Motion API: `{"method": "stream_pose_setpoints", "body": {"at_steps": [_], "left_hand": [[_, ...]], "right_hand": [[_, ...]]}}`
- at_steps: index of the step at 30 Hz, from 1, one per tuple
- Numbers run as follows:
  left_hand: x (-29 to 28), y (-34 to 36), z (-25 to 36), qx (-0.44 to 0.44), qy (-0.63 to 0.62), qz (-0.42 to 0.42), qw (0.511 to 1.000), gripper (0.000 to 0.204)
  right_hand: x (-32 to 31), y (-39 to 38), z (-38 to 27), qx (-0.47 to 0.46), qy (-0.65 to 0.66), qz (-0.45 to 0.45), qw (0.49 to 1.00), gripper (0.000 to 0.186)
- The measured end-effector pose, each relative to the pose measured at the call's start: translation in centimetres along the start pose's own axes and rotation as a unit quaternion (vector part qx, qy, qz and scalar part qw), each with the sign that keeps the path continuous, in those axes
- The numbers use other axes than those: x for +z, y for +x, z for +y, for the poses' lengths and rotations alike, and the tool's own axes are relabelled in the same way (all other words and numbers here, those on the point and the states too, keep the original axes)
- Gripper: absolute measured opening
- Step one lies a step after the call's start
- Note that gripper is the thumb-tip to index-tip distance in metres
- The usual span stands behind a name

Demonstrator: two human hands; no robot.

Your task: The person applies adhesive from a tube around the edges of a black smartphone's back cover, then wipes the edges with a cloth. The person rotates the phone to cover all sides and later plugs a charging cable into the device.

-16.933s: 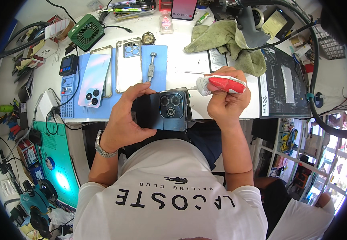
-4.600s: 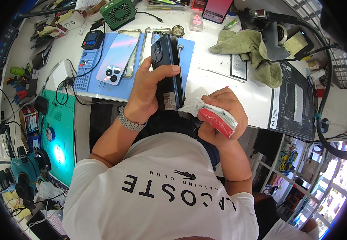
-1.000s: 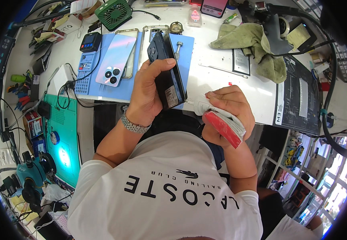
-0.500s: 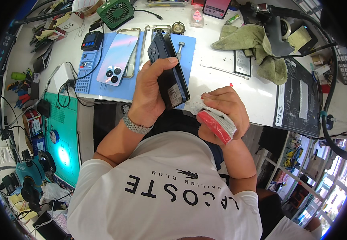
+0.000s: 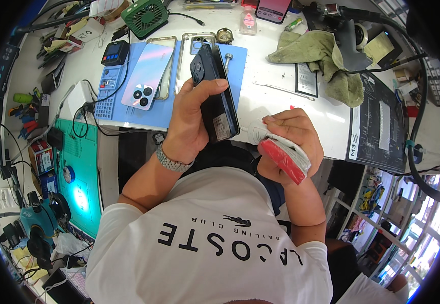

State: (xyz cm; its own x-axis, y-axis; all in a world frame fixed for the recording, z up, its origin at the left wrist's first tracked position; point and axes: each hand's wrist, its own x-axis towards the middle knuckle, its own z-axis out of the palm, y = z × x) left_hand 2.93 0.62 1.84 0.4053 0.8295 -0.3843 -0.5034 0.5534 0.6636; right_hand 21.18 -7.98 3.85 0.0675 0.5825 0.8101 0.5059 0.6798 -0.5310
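Note:
My left hand point(image 5: 188, 119) is closed around a dark smartphone point(image 5: 211, 101), held tilted above the desk's near edge. Its thumb lies across the phone's side, and a camera bump shows at the far end. A pale label sits low on the phone's dark face. To the right, my right hand point(image 5: 301, 133) grips a red-and-white plastic packet point(image 5: 284, 161). A whitish rounded part of it pokes out toward the phone, apart from it. Beyond my left hand, a pearly pink-blue phone point(image 5: 148, 76) and clear phone cases point(image 5: 183, 63) lie on a blue mat point(image 5: 238, 76).
A green cloth point(image 5: 308, 50) and a thin metal tool point(image 5: 283, 90) lie on the white desk point(image 5: 260, 111). Farther back are a green fan point(image 5: 145, 19) and a clear bottle point(image 5: 248, 23). A black mat point(image 5: 377, 126) is at right, a lit green mat point(image 5: 80, 167) at left.
My right hand has moved slightly right with the packet, widening the gap from the phone. The phone in my left hand has turned a little and stays in nearly the same place.

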Motion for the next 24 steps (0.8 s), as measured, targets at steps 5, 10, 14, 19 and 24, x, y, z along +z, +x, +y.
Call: {"method": "stream_pose_setpoints", "body": {"at_steps": [5, 10, 14, 19, 24], "left_hand": [[0.8, -0.6, -0.3, 0.039, 0.016, -0.006, 0.999, 0.042], [1.8, -2.4, -0.2, 0.035, 0.080, -0.046, 0.995, 0.079], [0.9, -2.8, -0.8, 0.065, 0.161, -0.117, 0.978, 0.093], [1.0, -3.0, -0.8, 0.122, 0.236, -0.174, 0.948, 0.100], [0.6, -3.0, -0.8, 0.153, 0.279, -0.175, 0.932, 0.098]], "right_hand": [[0.3, 0.0, 0.4, 0.003, -0.006, 0.018, 1.000, 0.038], [-0.4, 0.2, 1.7, -0.010, -0.033, 0.030, 0.999, 0.041], [-1.3, 0.8, 2.7, -0.015, -0.025, 0.053, 0.998, 0.042], [-2.2, 1.8, 3.3, -0.024, -0.060, 0.094, 0.993, 0.039], [-2.4, 2.1, 3.3, -0.026, -0.059, 0.097, 0.993, 0.038]]}}
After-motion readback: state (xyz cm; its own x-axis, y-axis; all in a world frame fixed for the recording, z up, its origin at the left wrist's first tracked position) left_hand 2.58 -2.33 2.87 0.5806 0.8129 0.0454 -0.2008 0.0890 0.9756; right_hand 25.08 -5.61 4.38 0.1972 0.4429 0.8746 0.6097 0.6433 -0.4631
